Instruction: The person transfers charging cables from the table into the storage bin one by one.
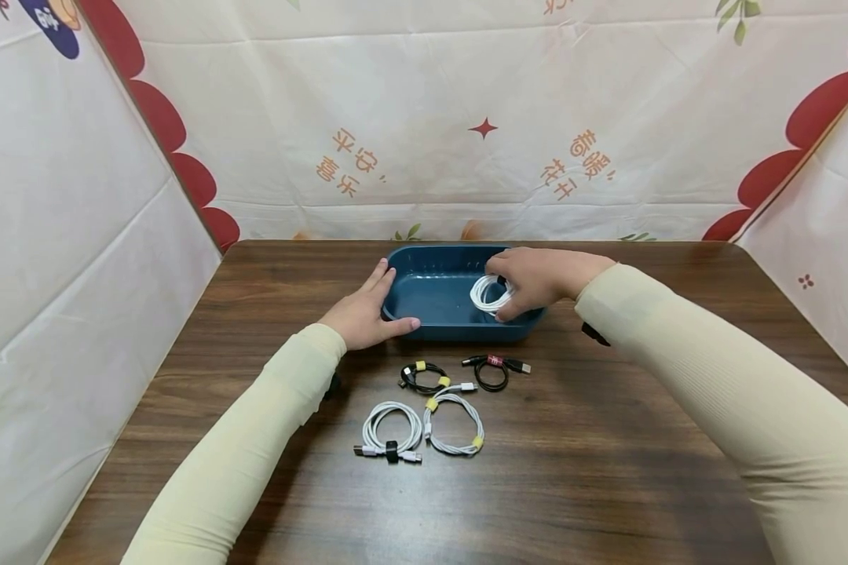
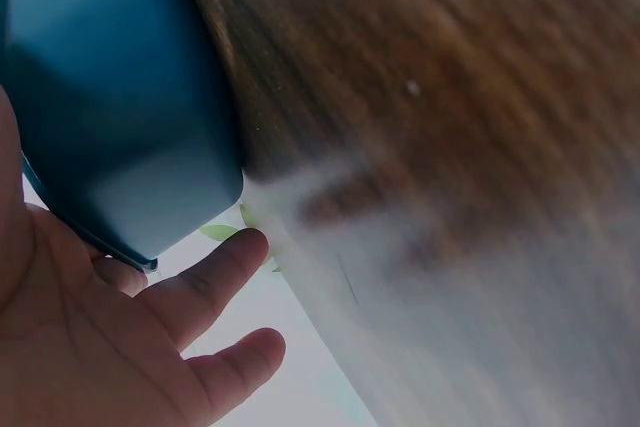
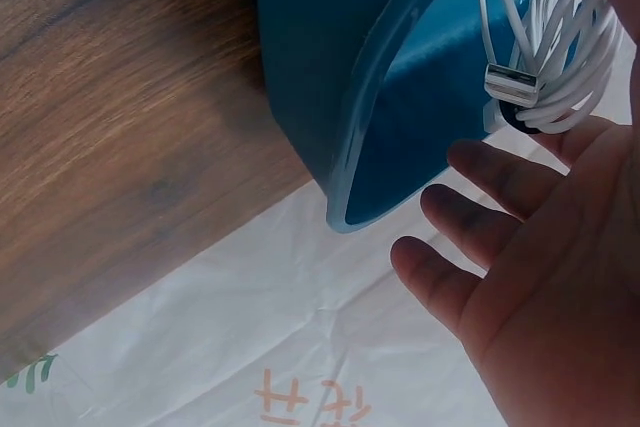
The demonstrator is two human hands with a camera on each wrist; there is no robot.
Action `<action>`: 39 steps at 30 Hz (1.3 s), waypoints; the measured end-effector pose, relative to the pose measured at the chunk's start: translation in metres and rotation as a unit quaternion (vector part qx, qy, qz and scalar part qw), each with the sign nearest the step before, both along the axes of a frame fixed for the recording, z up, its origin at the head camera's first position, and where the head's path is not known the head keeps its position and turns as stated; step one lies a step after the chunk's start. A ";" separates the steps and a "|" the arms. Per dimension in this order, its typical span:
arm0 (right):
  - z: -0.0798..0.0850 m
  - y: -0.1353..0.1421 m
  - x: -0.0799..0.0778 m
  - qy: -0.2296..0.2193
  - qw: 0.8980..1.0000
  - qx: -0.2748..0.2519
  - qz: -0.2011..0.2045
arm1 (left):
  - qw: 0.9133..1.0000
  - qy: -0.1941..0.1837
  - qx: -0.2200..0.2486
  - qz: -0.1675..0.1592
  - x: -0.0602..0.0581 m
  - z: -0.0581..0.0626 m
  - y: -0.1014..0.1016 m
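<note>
A coiled white USB cable (image 1: 485, 295) is pinched in my right hand (image 1: 542, 276), over the right part of a blue plastic tray (image 1: 424, 331). In the right wrist view the coil (image 3: 560, 47) shows a metal USB plug and a dark tie, while several fingers stand out straight. My left hand (image 1: 363, 315) rests against the tray's left end, its thumb by the near rim and its fingers along the side. The left wrist view shows the outer fingers spread and straight beside the tray wall (image 2: 130, 97).
On the brown wooden table (image 1: 608, 471), in front of the tray, lie a black cable with yellow ties (image 1: 427, 379), a black cable with a red tie (image 1: 492, 375), a white cable with a black tie (image 1: 393, 428) and a white cable with yellow ties (image 1: 455, 424). Printed cloth (image 1: 424, 102) hangs behind.
</note>
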State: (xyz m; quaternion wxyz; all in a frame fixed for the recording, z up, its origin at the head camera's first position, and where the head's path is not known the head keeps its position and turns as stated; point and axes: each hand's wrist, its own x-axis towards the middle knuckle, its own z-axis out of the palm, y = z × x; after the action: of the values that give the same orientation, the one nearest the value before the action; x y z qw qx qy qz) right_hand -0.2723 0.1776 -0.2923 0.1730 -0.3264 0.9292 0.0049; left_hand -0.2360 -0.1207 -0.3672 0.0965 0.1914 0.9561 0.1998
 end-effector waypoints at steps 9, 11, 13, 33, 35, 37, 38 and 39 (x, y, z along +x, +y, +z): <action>0.003 -0.006 -0.005 -0.001 1.000 0.014 0.009 | 1.000 0.001 -0.005 0.002 -0.002 0.000 0.000; 0.003 -0.007 -0.006 -0.003 1.000 0.015 0.008 | 1.000 0.001 -0.005 0.003 -0.002 0.000 0.000; 0.002 -0.008 -0.007 -0.006 1.000 0.013 0.006 | 1.000 0.000 -0.004 0.003 -0.002 0.000 0.000; -0.007 -0.021 -0.020 -0.035 0.999 0.009 -0.006 | 1.000 -0.002 -0.005 0.009 0.000 -0.001 0.001; -0.008 -0.024 -0.022 -0.035 0.999 0.008 -0.004 | 1.000 -0.002 -0.006 0.009 -0.001 -0.001 0.001; -0.009 -0.026 -0.024 -0.035 0.999 0.005 -0.002 | 1.000 -0.003 -0.006 0.010 -0.001 -0.001 0.001; -0.009 -0.027 -0.025 -0.035 0.999 0.005 -0.001 | 1.000 -0.003 -0.007 0.010 -0.001 -0.001 0.001; -0.009 -0.028 -0.026 -0.035 0.999 0.005 -0.002 | 1.000 -0.004 -0.007 0.010 -0.001 0.000 0.001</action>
State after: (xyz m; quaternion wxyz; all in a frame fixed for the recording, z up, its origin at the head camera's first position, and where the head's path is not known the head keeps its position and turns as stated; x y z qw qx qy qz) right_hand -0.2982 0.1493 -0.3014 0.2069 -0.3236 0.9233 -0.0023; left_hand -0.2370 -0.1193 -0.3677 0.0992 0.1803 0.9590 0.1950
